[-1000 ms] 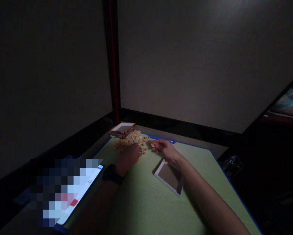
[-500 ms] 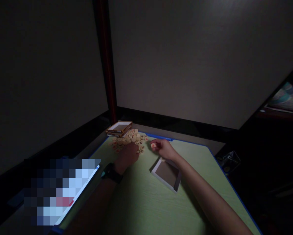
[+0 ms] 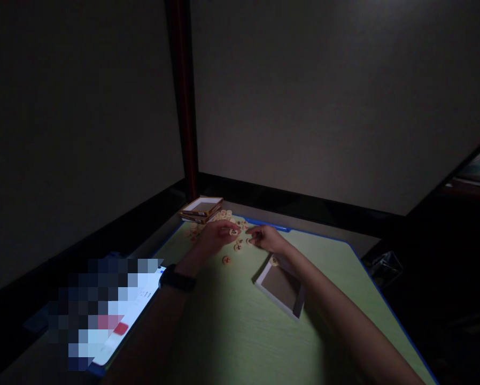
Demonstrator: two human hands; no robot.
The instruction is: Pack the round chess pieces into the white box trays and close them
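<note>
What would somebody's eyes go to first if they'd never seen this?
Probably the bright screen at the lower left, glowing in the dark. Next, mid-picture, the left hand holding a round piece, near the right hand. Lower down, an open box lies on the green table.

- At the table's (image 3: 224, 331) far left corner, stacked trays (image 3: 203, 207) are being backed by the wall (image 3: 296, 128).
- Before them, a piece pile (image 3: 226, 214) is being partly hidden by the left hand (image 3: 216, 236).
- One piece (image 3: 233, 232) is being held in it.
- Rightward, another piece (image 3: 248, 241) is being bordered by the right hand (image 3: 266, 238).
- Before the right hand, a lone tray (image 3: 280, 287) is being partly covered by the forearm (image 3: 336, 305).
- The left edge is being overlapped by a screen (image 3: 138, 307).
</note>
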